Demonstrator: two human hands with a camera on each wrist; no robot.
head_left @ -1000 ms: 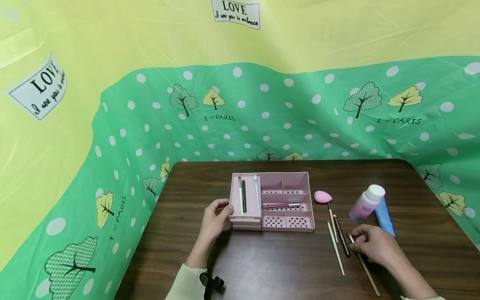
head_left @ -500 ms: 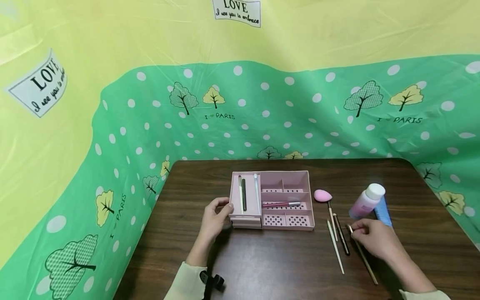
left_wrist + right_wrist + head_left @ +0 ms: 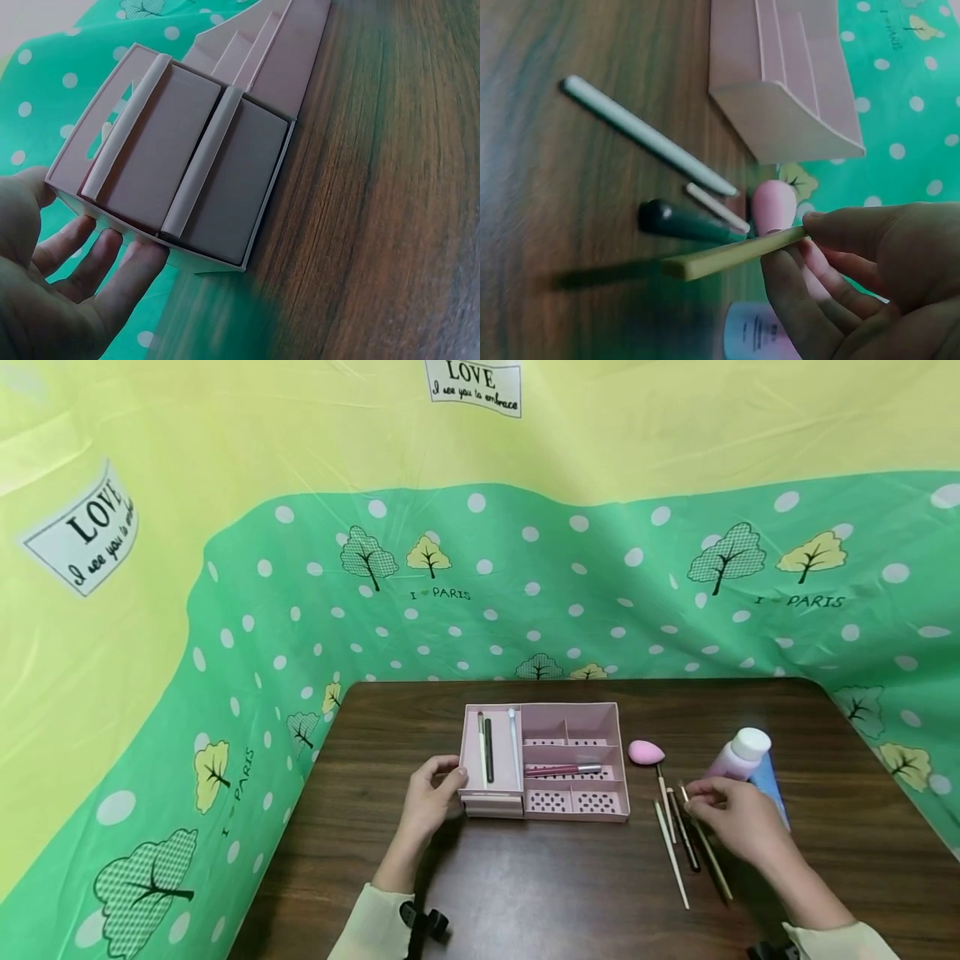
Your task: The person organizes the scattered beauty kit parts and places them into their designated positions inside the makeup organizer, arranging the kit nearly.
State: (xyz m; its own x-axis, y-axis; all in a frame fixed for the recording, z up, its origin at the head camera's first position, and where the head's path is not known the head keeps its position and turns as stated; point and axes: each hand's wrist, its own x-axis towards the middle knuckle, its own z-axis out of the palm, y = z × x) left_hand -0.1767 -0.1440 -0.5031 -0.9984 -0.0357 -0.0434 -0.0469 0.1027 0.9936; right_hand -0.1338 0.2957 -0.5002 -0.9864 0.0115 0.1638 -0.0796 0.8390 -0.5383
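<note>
Gold stick (image 3: 721,257), diagonal (1 end nearward)

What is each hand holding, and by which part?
Right hand: the gold stick, pinched near its far end. Left hand: the pink organizer, held at its left side.

Yellow up top, green below, and here's a rippling fabric hanging (image 3: 420,635) sweeping round the back and sides, white-dotted, sporting checked trees (image 3: 368,557), "PARIS" lettering (image 3: 450,594) and "LOVE" panels (image 3: 474,387)! Before it, a dark wood-grain table (image 3: 570,893), far corners rounded, catching a soft sheen up front.
</note>
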